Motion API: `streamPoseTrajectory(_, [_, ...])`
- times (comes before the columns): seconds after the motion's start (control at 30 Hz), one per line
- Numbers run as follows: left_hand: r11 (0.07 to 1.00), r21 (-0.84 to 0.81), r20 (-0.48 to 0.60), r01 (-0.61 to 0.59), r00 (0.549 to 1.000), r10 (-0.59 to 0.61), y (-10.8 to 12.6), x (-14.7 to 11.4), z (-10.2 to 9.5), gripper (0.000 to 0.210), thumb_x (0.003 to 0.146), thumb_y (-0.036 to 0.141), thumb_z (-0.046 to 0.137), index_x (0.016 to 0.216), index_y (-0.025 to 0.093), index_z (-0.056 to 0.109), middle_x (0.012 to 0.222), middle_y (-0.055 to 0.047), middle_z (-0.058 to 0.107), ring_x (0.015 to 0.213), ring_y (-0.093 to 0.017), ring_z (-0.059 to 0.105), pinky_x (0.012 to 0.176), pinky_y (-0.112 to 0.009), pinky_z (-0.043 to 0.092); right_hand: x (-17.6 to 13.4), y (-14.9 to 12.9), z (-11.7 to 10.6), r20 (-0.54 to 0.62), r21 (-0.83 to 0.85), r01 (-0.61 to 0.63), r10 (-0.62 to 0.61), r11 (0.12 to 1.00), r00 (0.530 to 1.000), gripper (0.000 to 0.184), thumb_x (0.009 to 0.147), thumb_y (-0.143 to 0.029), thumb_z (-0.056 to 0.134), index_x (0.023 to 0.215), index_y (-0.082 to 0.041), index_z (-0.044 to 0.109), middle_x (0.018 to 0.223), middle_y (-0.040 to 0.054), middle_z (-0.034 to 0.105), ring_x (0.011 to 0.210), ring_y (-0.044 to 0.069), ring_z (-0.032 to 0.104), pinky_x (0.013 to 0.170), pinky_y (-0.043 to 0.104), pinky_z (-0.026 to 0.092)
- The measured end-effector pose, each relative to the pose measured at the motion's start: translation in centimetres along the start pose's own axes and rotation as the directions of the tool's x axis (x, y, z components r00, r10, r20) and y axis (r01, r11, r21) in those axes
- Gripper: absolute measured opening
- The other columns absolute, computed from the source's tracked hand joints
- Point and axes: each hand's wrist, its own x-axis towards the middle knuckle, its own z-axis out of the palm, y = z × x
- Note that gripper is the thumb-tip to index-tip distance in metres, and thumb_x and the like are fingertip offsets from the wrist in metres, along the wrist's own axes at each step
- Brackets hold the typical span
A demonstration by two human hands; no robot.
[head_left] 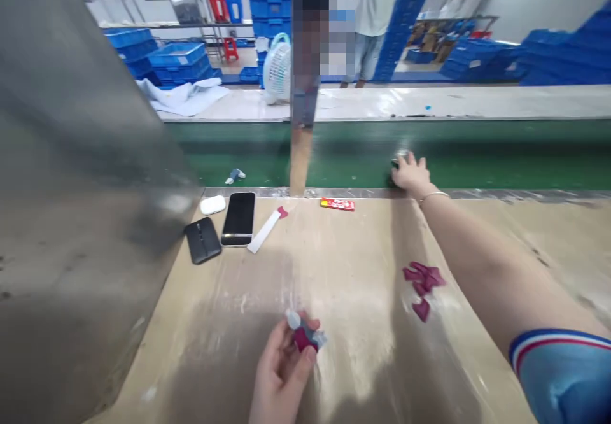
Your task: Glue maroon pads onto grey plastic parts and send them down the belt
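Note:
My left hand (281, 373), low in the middle of the head view, pinches a small plastic piece (305, 338) of grey, pale and maroon parts between thumb and fingers. My right hand (411, 172) reaches far out over the green conveyor belt (501, 156). Its fingers are spread over something small and dark on the belt, mostly hidden beneath them, so I cannot make out its kind or whether it is gripped. Several loose maroon pieces (424, 279) lie on the table near my right forearm. Another grey and pale piece (235, 176) rests on the belt at the left.
A phone (238, 219), a black flat device (203, 240), a white case (212, 205), a white strip (265, 232) and a red packet (337, 204) lie along the table's far side. A post (301, 156) stands mid-view; a metal panel (81, 207) blocks the left. People stand beyond.

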Motion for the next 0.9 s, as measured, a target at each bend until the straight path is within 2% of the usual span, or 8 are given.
streamPoseTrajectory(0.17, [0.998, -0.064, -0.051, 0.029, 0.998, -0.033, 1.2, 0.2, 0.3, 0.047, 0.079, 0.052, 0.096, 0.113, 0.022, 0.080, 0.115, -0.012, 0.087, 0.114, -0.031, 0.083, 0.108, -0.043, 0.065, 1.8, 0.2, 1.4, 0.049, -0.146, 0.000, 0.007, 0.989, 0.999, 0.014, 0.104, -0.023, 0.076, 0.118, -0.019, 0.078, 0.139, 0.0120, 0.073, 0.129, 0.026, 0.070, 0.112, 0.048, 0.059])
streamPoseTrajectory(0.27, [0.993, -0.110, 0.001, 0.040, 0.999, -0.040, 1.5, 0.3, 0.3, 0.047, 0.082, 0.049, 0.096, 0.115, 0.022, 0.077, 0.109, -0.010, 0.087, 0.109, -0.029, 0.084, 0.106, -0.043, 0.066, 0.6, -1.6, 1.9, 0.157, -0.185, 0.118, -0.089, 0.976, 0.984, 0.035, 0.103, -0.032, 0.068, 0.117, -0.002, 0.080, 0.132, 0.0240, 0.076, 0.125, 0.032, 0.073, 0.092, 0.045, 0.053])
streamPoseTrajectory(0.37, [0.990, -0.143, 0.087, 0.014, 0.996, -0.002, 1.5, 0.6, 0.1, 0.055, 0.079, 0.052, 0.098, 0.118, 0.021, 0.073, 0.102, -0.008, 0.087, 0.101, -0.028, 0.085, 0.099, -0.043, 0.068, -3.5, -3.6, 0.8, 0.296, -0.175, 0.275, -0.216, 0.945, 0.931, 0.048, 0.097, -0.042, 0.066, 0.123, -0.003, 0.080, 0.120, 0.0168, 0.082, 0.115, 0.032, 0.076, 0.080, 0.045, 0.047])
streamPoseTrajectory(0.47, [0.987, -0.158, 0.162, -0.016, 0.986, 0.042, 1.4, 0.5, 0.1, 0.056, 0.079, 0.050, 0.098, 0.118, 0.021, 0.069, 0.095, -0.006, 0.086, 0.092, -0.024, 0.085, 0.094, -0.040, 0.069, -10.4, -4.8, -1.7, 0.382, -0.157, 0.472, -0.388, 0.867, 0.839, 0.041, 0.096, -0.046, 0.073, 0.117, -0.013, 0.084, 0.112, 0.0124, 0.084, 0.108, 0.032, 0.077, 0.076, 0.040, 0.046])
streamPoseTrajectory(0.5, [0.986, -0.163, 0.179, -0.017, 0.983, 0.046, 1.4, 0.4, 0.2, 0.055, 0.080, 0.049, 0.098, 0.117, 0.022, 0.068, 0.094, -0.004, 0.086, 0.090, -0.022, 0.084, 0.093, -0.038, 0.069, -12.9, -4.9, -2.4, 0.395, -0.176, 0.617, -0.519, 0.767, 0.758, 0.037, 0.099, -0.041, 0.071, 0.118, -0.013, 0.083, 0.111, 0.0163, 0.084, 0.104, 0.035, 0.077, 0.073, 0.040, 0.047])
streamPoseTrajectory(0.7, [0.991, -0.132, 0.261, 0.023, 0.965, 0.012, 1.3, -1.0, 0.9, 0.059, 0.078, 0.052, 0.099, 0.115, 0.022, 0.064, 0.099, -0.005, 0.086, 0.091, -0.022, 0.084, 0.095, -0.041, 0.067, -24.6, -2.2, -3.2, 0.368, -0.052, 0.830, -0.762, 0.555, 0.532, 0.021, 0.102, -0.030, 0.066, 0.115, -0.022, 0.080, 0.107, 0.0118, 0.084, 0.095, 0.031, 0.076, 0.078, 0.042, 0.055])
streamPoseTrajectory(0.77, [0.994, -0.105, 0.295, 0.036, 0.955, -0.003, 1.0, -1.5, 1.3, 0.059, 0.079, 0.054, 0.098, 0.115, 0.022, 0.064, 0.106, -0.008, 0.087, 0.097, -0.025, 0.084, 0.098, -0.043, 0.067, -26.8, -0.9, -3.5, 0.324, -0.006, 0.831, -0.785, 0.556, 0.527, 0.029, 0.105, -0.028, 0.063, 0.130, -0.021, 0.075, 0.125, 0.0146, 0.082, 0.113, 0.036, 0.075, 0.090, 0.049, 0.058])
streamPoseTrajectory(0.9, [0.995, -0.091, 0.337, 0.032, 0.942, 0.001, 0.5, -2.2, 1.9, 0.056, 0.081, 0.053, 0.097, 0.115, 0.023, 0.065, 0.110, -0.007, 0.087, 0.100, -0.023, 0.084, 0.100, -0.040, 0.066, -30.7, 0.1, -7.0, 0.201, 0.239, 0.734, -0.772, 0.636, 0.603, 0.041, 0.111, -0.033, 0.060, 0.151, -0.025, 0.064, 0.147, 0.0136, 0.072, 0.138, 0.038, 0.066, 0.110, 0.059, 0.059])
